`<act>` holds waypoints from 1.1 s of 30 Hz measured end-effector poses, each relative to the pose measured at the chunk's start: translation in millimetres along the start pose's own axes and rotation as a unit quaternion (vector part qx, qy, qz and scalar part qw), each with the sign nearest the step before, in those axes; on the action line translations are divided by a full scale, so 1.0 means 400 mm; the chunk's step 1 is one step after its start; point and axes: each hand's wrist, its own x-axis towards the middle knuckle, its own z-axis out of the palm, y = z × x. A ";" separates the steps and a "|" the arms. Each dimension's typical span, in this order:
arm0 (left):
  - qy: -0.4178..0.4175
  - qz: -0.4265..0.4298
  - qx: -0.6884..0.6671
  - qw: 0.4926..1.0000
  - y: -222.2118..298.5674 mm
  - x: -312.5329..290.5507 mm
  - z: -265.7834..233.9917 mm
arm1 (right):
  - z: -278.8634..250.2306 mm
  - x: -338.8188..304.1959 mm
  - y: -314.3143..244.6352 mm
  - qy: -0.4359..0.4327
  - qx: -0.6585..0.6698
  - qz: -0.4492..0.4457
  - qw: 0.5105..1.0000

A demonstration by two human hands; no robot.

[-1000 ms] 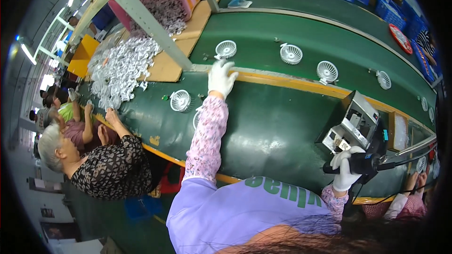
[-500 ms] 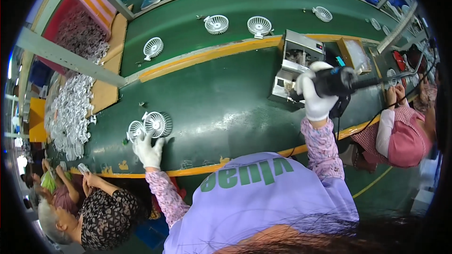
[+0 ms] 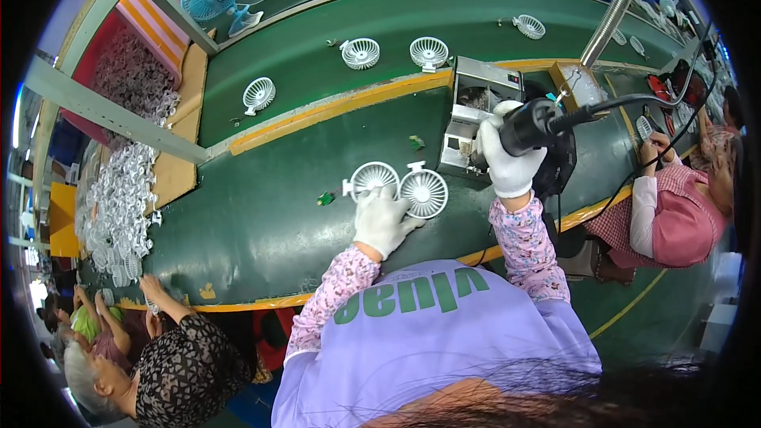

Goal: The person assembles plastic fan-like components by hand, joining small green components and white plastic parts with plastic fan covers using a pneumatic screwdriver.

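My gloved left hand lies over the lower edges of two white round fan heads, its fingers on the left fan head and its thumb by the right fan head. Both rest on the green bench with their grilles up and touch or nearly touch. A small green part on wires trails from the left one. My gloved right hand is wrapped round a black corded electric screwdriver. The tool is beside a metal box-shaped machine; its tip is hidden.
More white fan heads sit on the green conveyor beyond the yellow ledge. A small tray stands right of the machine. A heap of clear and white parts lies at left. Co-workers sit on both sides.
My left hand has slid the two fan heads rightward to mid-bench, near the machine. My right hand has shifted slightly with the screwdriver, as the whole view has moved a little.
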 end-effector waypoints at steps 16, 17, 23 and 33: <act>-0.032 -0.028 -0.029 0.999 0.040 -0.007 0.006 | 0.044 -0.103 0.052 -0.077 0.052 0.108 0.990; -0.031 -0.029 -0.029 0.999 0.042 -0.004 0.007 | 0.045 -0.106 0.069 -0.086 0.051 0.108 0.989; -0.041 -0.039 -0.025 0.998 0.045 0.004 0.025 | 0.052 -0.122 0.083 -0.095 0.065 0.103 0.988; -0.026 -0.037 -0.044 0.998 0.041 -0.002 0.036 | 0.044 -0.109 0.046 -0.078 0.039 0.096 0.992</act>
